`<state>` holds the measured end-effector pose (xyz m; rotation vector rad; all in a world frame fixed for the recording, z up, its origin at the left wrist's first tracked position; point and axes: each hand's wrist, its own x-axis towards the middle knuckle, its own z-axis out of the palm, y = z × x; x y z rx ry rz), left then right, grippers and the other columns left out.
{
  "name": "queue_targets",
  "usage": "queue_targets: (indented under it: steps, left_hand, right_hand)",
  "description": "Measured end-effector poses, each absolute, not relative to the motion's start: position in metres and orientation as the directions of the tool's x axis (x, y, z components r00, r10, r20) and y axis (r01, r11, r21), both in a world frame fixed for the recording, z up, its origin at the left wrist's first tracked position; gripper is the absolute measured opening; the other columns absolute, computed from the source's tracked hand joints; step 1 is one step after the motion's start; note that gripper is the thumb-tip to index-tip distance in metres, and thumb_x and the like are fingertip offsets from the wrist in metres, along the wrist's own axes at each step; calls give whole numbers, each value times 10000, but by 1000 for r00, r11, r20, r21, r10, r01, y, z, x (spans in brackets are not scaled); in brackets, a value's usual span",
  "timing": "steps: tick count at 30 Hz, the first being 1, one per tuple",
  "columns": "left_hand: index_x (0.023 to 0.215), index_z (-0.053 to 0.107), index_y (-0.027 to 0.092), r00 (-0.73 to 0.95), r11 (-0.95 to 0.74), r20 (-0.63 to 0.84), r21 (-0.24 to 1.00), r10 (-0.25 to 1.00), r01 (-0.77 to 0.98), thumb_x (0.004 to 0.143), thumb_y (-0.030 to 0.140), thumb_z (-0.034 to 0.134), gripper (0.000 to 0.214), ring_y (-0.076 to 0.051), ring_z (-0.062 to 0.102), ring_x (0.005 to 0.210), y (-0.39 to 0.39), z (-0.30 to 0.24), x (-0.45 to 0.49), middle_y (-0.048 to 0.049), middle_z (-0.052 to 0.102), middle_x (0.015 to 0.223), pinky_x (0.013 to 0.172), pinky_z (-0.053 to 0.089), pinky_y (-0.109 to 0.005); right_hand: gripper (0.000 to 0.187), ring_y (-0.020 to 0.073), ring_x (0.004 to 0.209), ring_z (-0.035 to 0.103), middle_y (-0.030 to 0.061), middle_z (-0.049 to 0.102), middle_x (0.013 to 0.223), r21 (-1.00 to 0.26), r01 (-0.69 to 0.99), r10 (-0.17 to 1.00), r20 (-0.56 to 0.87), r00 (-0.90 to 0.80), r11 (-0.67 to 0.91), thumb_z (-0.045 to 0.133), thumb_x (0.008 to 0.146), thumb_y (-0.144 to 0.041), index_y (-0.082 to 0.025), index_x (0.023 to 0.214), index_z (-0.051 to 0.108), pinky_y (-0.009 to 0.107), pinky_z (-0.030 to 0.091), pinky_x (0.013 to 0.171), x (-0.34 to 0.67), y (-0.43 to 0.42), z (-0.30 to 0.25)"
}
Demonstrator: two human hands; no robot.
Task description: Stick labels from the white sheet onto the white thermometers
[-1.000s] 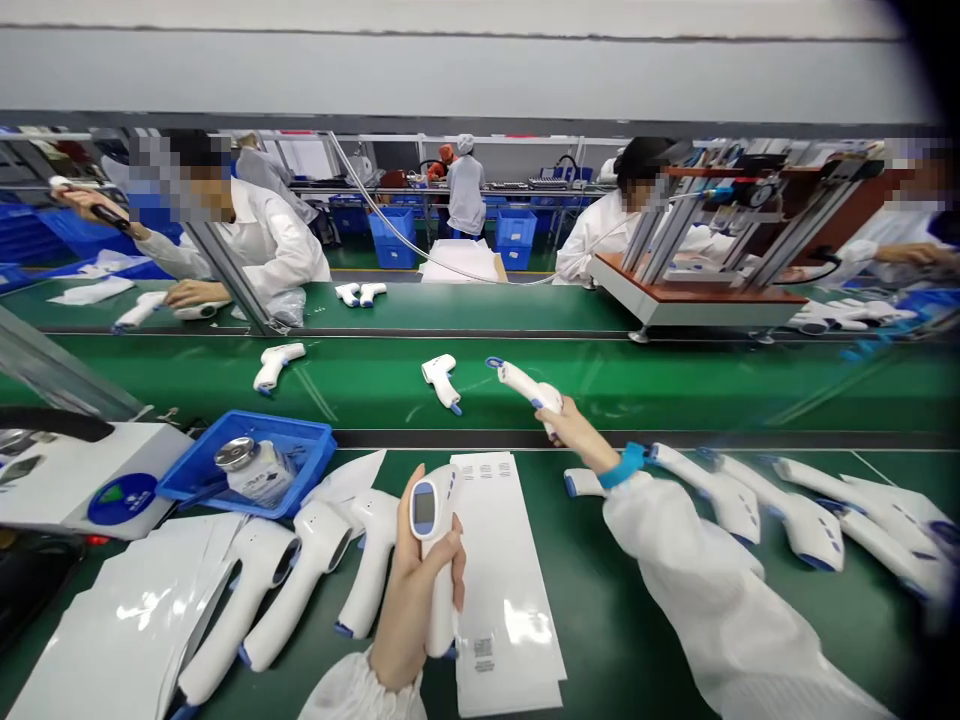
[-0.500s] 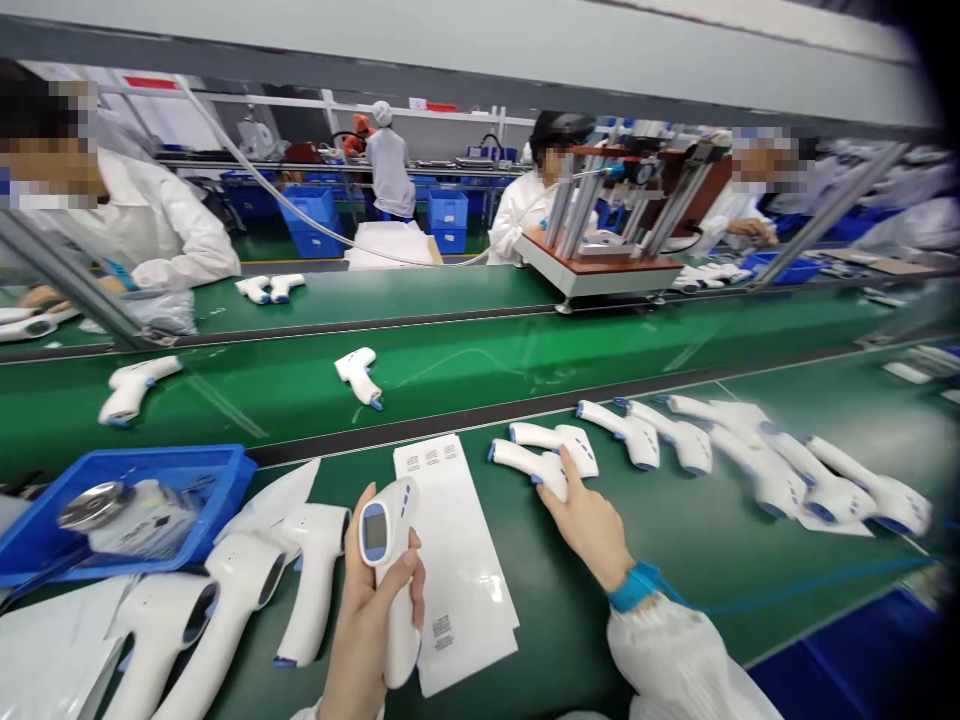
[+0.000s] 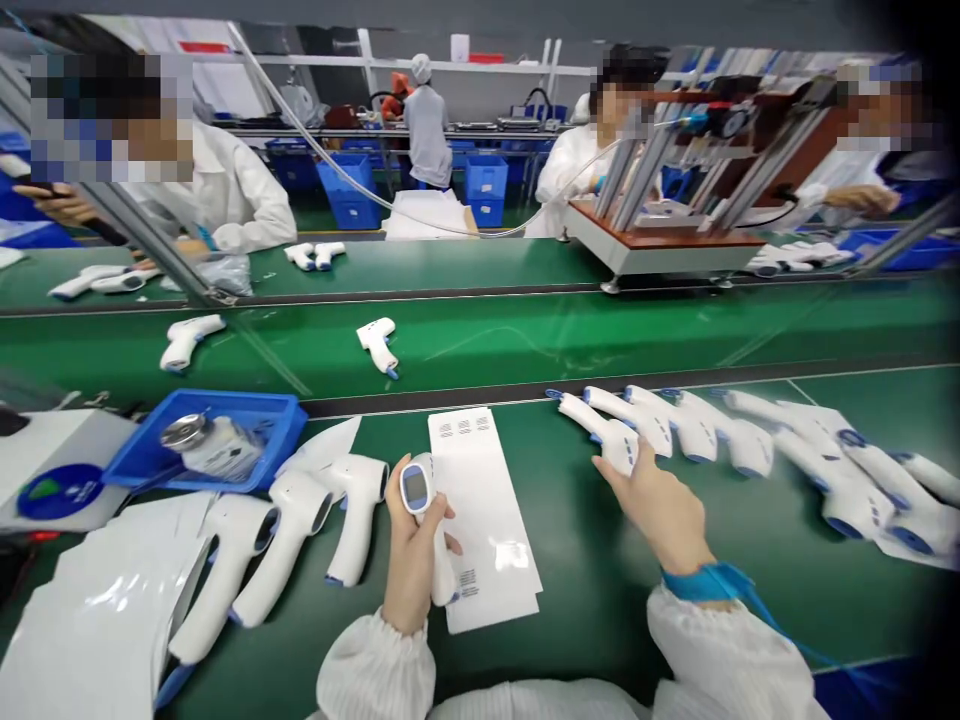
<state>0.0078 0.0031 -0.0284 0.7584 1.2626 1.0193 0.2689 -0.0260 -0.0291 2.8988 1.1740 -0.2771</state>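
Note:
My left hand (image 3: 409, 570) is wrapped round a white infrared thermometer (image 3: 444, 560), its small grey screen turned up towards me. Just right of it lie white label sheets (image 3: 487, 510) printed with small dark text. My right hand (image 3: 664, 505) has thumb and fingers about the wide end of another white infrared thermometer (image 3: 592, 420), nearest in a row on the green bench. Further thermometers (image 3: 690, 425) lie beside it. Several more thermometers (image 3: 360, 515) rest to the left of my left hand.
A blue tray (image 3: 277, 470) with a metal-capped bottle (image 3: 217, 445) stands at left, near white sheets (image 3: 97, 610). Beyond the bench runs a green conveyor (image 3: 487, 340) carrying two thermometers. A press fixture (image 3: 667, 240) and co-workers in white are opposite. A blue wrist strap's cord trails right.
The view has shifted, showing more of the left side. My right hand has gone from a finger touching the near thermometers to gripping one. My left hand still holds its thermometer.

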Motion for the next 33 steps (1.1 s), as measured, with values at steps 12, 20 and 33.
queue_targets:
  steps: [12,20,33]
  left_hand:
    - [1368,329,333,162,339,-317,931,935,-135,878,347,603,561,-191,632,1018,-22,-51,-6,-45,525,1262,988,470,-406]
    - [1378,321,332,160,278,-267,959,950,-51,914,358,558,522,-231,558,1166,-27,-55,-4,-55,481,1353,1031,406,-402]
    - [1384,314,332,161,249,-242,968,957,-22,920,361,540,516,-235,547,1170,-24,-54,-2,-55,438,1394,1034,397,-404]
  right_hand:
    - [131,227,969,616,46,690,1026,-725,671,984,45,-175,152,593,894,-185,-248,877,707,384,474,824,149,-65,-70]
    - [138,214,933,619,27,713,969,-734,667,991,80,-108,132,586,909,-211,-260,880,712,363,415,773,142,-65,-74]
    - [107,208,957,589,7,703,986,-713,685,988,87,-124,149,629,887,-213,-266,850,714,374,372,831,142,-61,-77]
